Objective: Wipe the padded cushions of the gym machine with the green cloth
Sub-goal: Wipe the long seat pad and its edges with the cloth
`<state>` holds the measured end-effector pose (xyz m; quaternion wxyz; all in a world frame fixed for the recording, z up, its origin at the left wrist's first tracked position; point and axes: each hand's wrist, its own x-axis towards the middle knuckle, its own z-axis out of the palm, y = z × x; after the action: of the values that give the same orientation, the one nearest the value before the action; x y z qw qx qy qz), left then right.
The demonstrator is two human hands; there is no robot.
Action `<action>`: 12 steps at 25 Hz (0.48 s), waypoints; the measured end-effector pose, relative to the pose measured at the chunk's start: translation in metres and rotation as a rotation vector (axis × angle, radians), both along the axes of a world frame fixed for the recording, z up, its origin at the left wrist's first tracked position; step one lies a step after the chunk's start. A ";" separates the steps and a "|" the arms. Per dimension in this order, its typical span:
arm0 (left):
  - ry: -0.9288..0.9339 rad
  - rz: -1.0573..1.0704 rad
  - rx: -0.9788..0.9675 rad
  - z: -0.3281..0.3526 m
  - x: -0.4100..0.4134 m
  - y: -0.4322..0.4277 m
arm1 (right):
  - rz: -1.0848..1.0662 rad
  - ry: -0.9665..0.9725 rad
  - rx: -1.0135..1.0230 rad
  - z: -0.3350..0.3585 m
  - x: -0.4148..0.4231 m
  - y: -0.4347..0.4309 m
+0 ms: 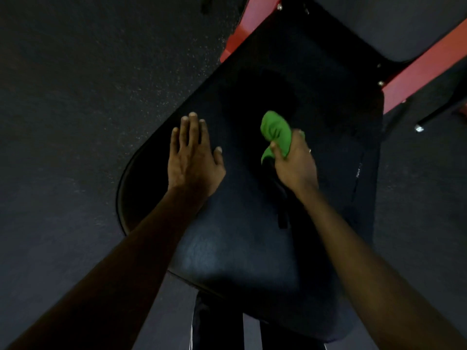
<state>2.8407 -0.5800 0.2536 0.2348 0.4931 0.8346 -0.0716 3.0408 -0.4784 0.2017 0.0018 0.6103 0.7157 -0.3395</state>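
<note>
- the left hand [193,157] lies flat, palm down, on the black seat cushion [240,248], fingers straight and slightly spread, close to the pad's left edge.
- the right hand [294,165] curls fingers and thumb round the bunched green cloth [275,133], which sticks out ahead of its knuckles.
- the cloth is over the middle of the pad, just right of the left thumb, with bare padding between them; i cannot tell whether it touches the pad.
- beyond both hands, up to the right, a second cushion [391,29] sits on a red frame [424,69].
- left of the left hand is speckled dark floor [75,84].
- a dark strip [280,198] lies below the right wrist; what it is, i cannot tell.
</note>
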 end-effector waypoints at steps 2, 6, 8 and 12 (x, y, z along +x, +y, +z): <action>-0.027 -0.079 0.056 -0.002 0.022 0.005 | -0.146 -0.033 -0.026 -0.025 -0.006 0.051; -0.003 -0.172 0.017 -0.018 0.051 0.003 | -0.207 -0.063 -0.035 -0.033 -0.010 0.065; 0.021 -0.146 0.043 -0.021 0.050 0.003 | -0.064 -0.015 -0.029 -0.013 -0.006 0.020; 0.037 -0.142 0.038 -0.020 0.052 0.005 | 0.151 0.128 -0.032 0.021 0.018 -0.040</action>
<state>2.8923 -0.5748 0.2337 0.2040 0.5539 0.8031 -0.0813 3.0589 -0.5185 0.2229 -0.0087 0.5315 0.7527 -0.3884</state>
